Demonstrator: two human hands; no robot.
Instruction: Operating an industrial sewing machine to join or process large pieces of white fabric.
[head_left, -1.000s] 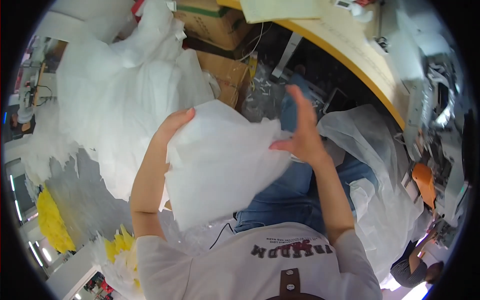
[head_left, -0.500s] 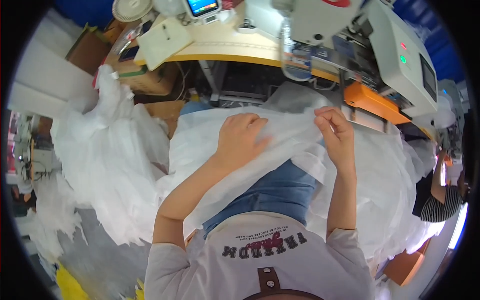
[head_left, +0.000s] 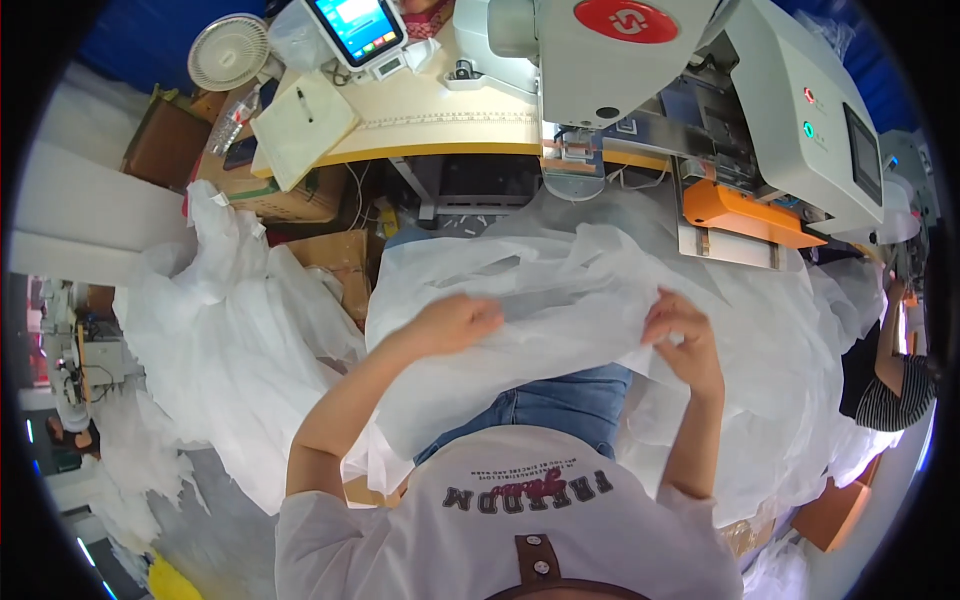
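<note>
Thin, sheer white fabric lies in loose folds across my lap. My left hand is closed at the left part of the cloth, its fingers curled and slightly blurred, seemingly gripping a fold. At the right, my right hand pinches the fabric between thumb and fingers. Between the two hands the cloth bunches into soft ridges. Beyond my knees, a sewing-type machine with a white head and a rounded metal arm end stands at the table edge.
White fabric heaps hang at left and right. The pale table carries a tablet screen, a notepad and a small fan. An orange machine part juts out at right. Another person's striped sleeve shows far right.
My left hand has drawn nearer to me and curled closed. My right hand has moved down slightly with the fabric. The cloth has bunched into more folds, and the view has shifted.
</note>
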